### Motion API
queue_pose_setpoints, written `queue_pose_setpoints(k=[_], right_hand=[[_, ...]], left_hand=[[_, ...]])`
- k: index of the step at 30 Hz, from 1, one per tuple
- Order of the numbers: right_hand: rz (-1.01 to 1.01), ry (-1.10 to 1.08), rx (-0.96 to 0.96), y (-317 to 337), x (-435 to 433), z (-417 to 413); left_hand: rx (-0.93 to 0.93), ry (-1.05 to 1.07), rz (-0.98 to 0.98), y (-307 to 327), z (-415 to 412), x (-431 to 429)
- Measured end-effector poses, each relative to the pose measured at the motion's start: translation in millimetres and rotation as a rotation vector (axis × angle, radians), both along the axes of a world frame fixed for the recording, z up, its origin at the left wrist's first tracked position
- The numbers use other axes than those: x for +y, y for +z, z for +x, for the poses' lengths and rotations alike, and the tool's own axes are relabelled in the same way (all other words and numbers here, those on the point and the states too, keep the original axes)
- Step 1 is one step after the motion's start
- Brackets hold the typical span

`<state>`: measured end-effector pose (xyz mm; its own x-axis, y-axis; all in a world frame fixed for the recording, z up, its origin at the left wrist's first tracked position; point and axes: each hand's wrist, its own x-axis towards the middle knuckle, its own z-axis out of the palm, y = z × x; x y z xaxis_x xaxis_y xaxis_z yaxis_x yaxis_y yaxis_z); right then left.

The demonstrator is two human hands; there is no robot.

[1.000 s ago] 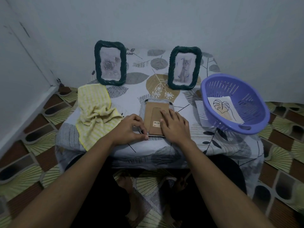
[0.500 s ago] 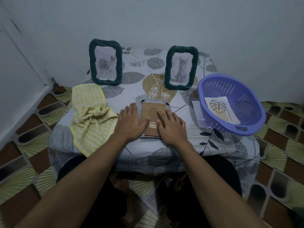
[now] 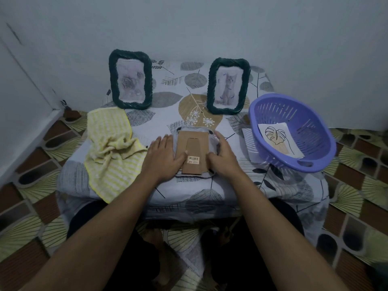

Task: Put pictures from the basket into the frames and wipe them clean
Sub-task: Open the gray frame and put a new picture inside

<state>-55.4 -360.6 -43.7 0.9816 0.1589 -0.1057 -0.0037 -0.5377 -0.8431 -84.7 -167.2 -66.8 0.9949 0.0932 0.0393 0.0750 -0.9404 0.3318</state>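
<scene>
Both hands lie on a face-down frame [image 3: 193,147] at the near middle of the counter [image 3: 189,191].

The left hand [image 3: 162,158] has its fingers [image 3: 165,141] straight and flat along the frame's left edge. The right hand [image 3: 223,158] bends over the right rim, though I cannot tell if it grips. A barcode sticker [image 3: 193,159] sits between the thumbs. A yellow cloth [image 3: 109,148] lies to the left. The purple basket [image 3: 327,148] to the right holds a leaf picture [image 3: 279,140]. Behind them stand the rose frame [image 3: 130,79] and the cat frame [image 3: 228,86].
</scene>
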Motion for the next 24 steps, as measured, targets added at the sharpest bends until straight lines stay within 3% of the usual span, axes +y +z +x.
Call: queue_pose_setpoints(k=[2,6,15,24], right_hand=[[-0.066,-0.052,-0.024,3.1,-4.7,-0.9],[-0.411,0.003,-0.032,7.1,-16.4,-10.2],[-0.590,0.085,-0.101,12.0,-22.4,-28.8],[-0.553,0.120,-0.070,8.2,-28.5,-28.2]], left_hand=[[0.003,-0.001,0.004,-0.2,0.1,0.6],[0.008,0.001,0.004,-0.5,-0.3,0.4],[0.004,0.010,0.005,-1.0,0.1,0.3],[-0.012,0.004,0.000,-0.3,-0.3,1.0]])
